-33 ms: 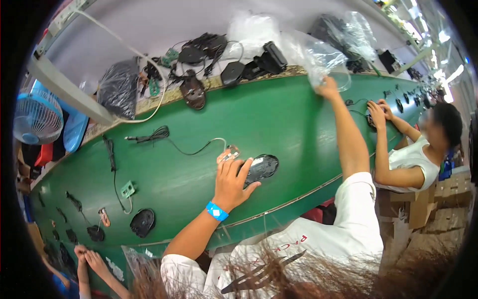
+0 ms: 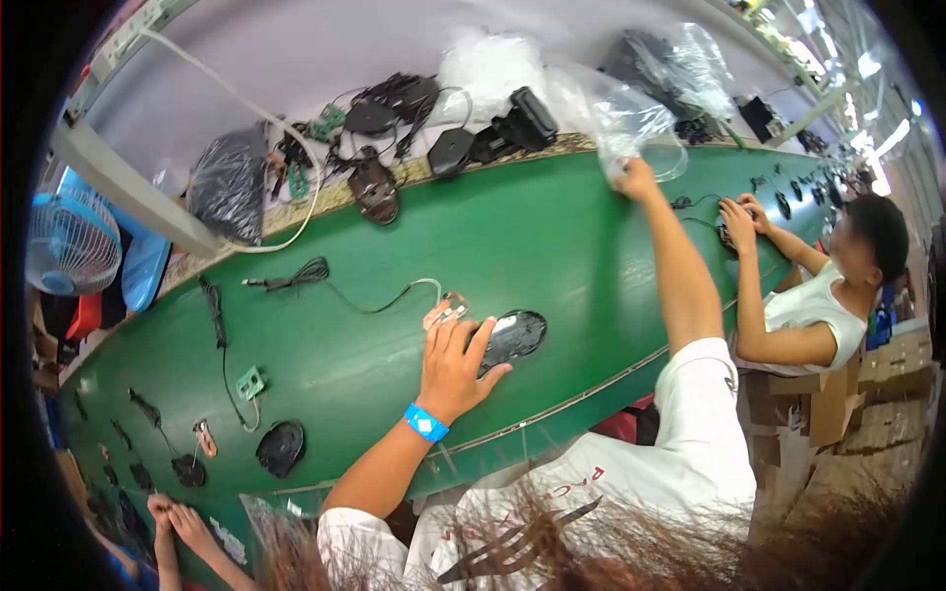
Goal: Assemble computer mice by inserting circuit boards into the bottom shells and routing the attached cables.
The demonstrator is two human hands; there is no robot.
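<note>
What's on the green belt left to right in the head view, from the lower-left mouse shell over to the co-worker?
Black mouse shell → small green circuit board → coiled black cable → left hand → black mouse base → right hand at the clear plastic bag → co-worker's hands.

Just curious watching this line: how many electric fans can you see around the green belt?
1. A blue fan stands at the far left edge, beyond the green belt. Others may be hidden outside the picture's dark rim.
</note>
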